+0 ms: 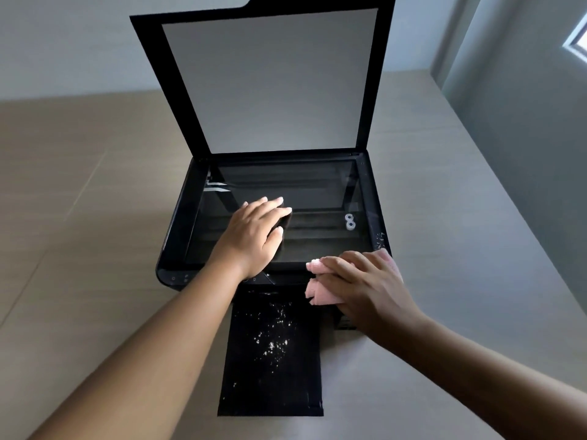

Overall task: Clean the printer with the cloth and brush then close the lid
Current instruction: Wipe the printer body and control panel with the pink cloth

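Note:
A black printer (pixel 178 217) stands on a beige surface with its scanner lid (pixel 266 81) raised upright. My left hand (pixel 254 236) lies flat on the scanner glass (pixel 317 192), fingers spread, holding nothing. My right hand (pixel 365 287) presses a pink cloth (pixel 317 293) against the printer's front right corner. The black paper tray (pixel 273 360) sticks out toward me and is speckled with white crumbs. More white specks sit on the printer's right edge (pixel 379 239). No brush is in sight.
Two small white gear-like parts (pixel 349 221) show under the glass at the right. The beige floor or tabletop (pixel 79 185) spreads all around. A grey wall (pixel 524 122) rises at the right, with a window corner (pixel 578 39) at the top right.

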{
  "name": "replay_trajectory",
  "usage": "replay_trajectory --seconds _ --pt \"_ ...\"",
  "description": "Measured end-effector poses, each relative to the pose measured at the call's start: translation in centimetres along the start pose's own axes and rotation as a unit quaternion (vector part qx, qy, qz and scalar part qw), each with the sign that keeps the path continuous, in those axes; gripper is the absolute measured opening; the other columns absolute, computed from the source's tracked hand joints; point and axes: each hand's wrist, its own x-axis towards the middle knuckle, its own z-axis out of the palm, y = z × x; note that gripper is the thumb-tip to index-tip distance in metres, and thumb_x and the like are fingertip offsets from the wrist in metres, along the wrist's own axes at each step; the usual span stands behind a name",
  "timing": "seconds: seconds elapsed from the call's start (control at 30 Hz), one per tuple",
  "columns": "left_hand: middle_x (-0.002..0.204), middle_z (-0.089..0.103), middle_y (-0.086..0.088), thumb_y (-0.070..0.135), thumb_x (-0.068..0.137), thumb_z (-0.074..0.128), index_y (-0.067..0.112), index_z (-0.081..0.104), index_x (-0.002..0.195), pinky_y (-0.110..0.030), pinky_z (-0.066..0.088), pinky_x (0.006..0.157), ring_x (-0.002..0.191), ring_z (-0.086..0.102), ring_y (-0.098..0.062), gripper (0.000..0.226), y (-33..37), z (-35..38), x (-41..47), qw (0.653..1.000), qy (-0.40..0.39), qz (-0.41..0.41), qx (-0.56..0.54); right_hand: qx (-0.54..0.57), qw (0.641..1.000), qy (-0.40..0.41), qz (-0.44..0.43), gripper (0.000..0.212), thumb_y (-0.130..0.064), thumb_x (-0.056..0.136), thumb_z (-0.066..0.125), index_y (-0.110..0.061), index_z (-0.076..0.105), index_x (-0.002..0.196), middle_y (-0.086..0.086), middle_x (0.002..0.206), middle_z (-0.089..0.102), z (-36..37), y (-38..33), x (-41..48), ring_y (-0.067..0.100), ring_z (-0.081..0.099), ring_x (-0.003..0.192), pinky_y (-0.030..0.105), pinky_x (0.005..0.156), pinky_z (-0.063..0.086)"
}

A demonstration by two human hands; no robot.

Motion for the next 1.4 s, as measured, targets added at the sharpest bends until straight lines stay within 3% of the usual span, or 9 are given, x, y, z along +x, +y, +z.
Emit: replay_trajectory --seconds 0.1,0.37,0.53,0.8,0.97,1.03,1.13,1.23,1.4 --pt "0.149 0.04 0.006 0.036 0.09 0.031 0.029 0.049 0.133 -0.042 0.016 0.117 0.14 0.029 -0.019 0.048 0.0 -0.3 0.1 1.0 0.0 -0.002 0.004 0.0 1.0 0.005 0.007 0.022 -0.031 0.094 0.054 -0.037 0.065 0.112 -0.021 0.126 0.056 0.5 -0.5 0.6 0.013 0.057 0.1 0.029 0.082 0.03" --pt "0.149 0.039 0.007 0.038 0.089 0.028 0.03 0.048 0.134 -0.044 0.017 0.117 0.141 0.028 -0.018 0.049 -0.1 -0.2 0.1 1.0 -0.004 -0.005 0.009 0.04 0.997 -0.061 0.008 0.037 -0.038 0.09 0.054 -0.04 0.06 0.126 -0.021 0.123 0.059 1.0 -1.5 2.3 0.01 0.056 0.107 0.026 0.082 0.025" --pt "0.149 0.04 0.007 0.039 0.088 0.026 0.03 0.049 0.134 -0.043 0.018 0.117 0.14 0.029 -0.017 0.052 -0.2 -0.3 0.1 1.0 0.004 -0.002 0.005 0.07 0.991 -0.107 -0.033 0.042 -0.034 0.096 0.04 -0.043 0.048 0.137 -0.023 0.135 0.053 0.6 -0.4 0.8 0.012 0.048 0.126 0.034 0.097 0.035" --pt "0.149 0.039 0.008 0.04 0.088 0.025 0.031 0.048 0.134 -0.042 0.016 0.117 0.141 0.027 -0.017 0.052 -0.3 -0.2 0.1 1.0 0.003 0.0 0.001 0.004 0.994 -0.111 -0.024 0.049 -0.03 0.09 0.055 -0.037 0.046 0.137 -0.013 0.143 0.049 -0.5 2.5 -2.6 0.025 0.045 0.133 0.044 0.111 0.033" --pt "0.149 0.039 0.009 0.041 0.088 0.026 0.033 0.047 0.134 -0.042 0.016 0.117 0.141 0.026 -0.016 0.051 -0.3 -0.1 0.1 1.0 0.004 0.001 0.001 0.048 0.998 -0.03 0.01 0.04 -0.021 0.084 0.057 -0.027 0.062 0.123 -0.009 0.132 0.058 -1.5 3.2 -3.4 0.023 0.055 0.118 0.044 0.091 0.047" --pt "0.149 0.039 0.01 0.041 0.088 0.026 0.033 0.047 0.134 -0.042 0.016 0.117 0.141 0.026 -0.015 0.052 -0.3 -0.1 0.2 1.0 0.003 0.0 0.001 0.116 0.991 0.022 0.062 0.041 -0.009 0.079 0.064 -0.02 0.066 0.119 -0.003 0.125 0.062 -2.0 4.7 -3.0 0.025 0.057 0.106 0.041 0.083 0.049" --pt "0.15 0.037 0.01 0.042 0.087 0.025 0.033 0.046 0.134 -0.042 0.015 0.117 0.142 0.025 -0.015 0.052 -0.4 -0.2 0.2 1.0 -0.001 -0.003 0.003 0.151 0.974 0.092 0.144 0.035 -0.009 0.082 0.054 -0.014 0.067 0.115 0.002 0.12 0.065 -2.6 7.5 -1.0 0.023 0.053 0.096 0.034 0.077 0.045" --pt "0.15 0.038 0.009 0.043 0.086 0.025 0.033 0.046 0.134 -0.041 0.015 0.117 0.142 0.025 -0.015 0.054 -0.4 -0.3 0.2 1.0 0.0 -0.003 0.004 0.14 0.971 0.066 0.185 0.033 -0.006 0.083 0.056 -0.017 0.068 0.113 0.002 0.117 0.068 -1.5 9.2 0.8 0.027 0.053 0.09 0.034 0.073 0.043" --pt "0.15 0.038 0.009 0.043 0.086 0.025 0.032 0.047 0.134 -0.041 0.015 0.117 0.141 0.025 -0.015 0.054 -0.2 -0.3 0.1 1.0 0.003 -0.002 0.006 0.1 0.986 -0.006 0.134 0.036 -0.009 0.086 0.048 -0.022 0.067 0.113 -0.004 0.125 0.064 -1.5 8.1 -1.6 0.026 0.057 0.097 0.04 0.078 0.052"
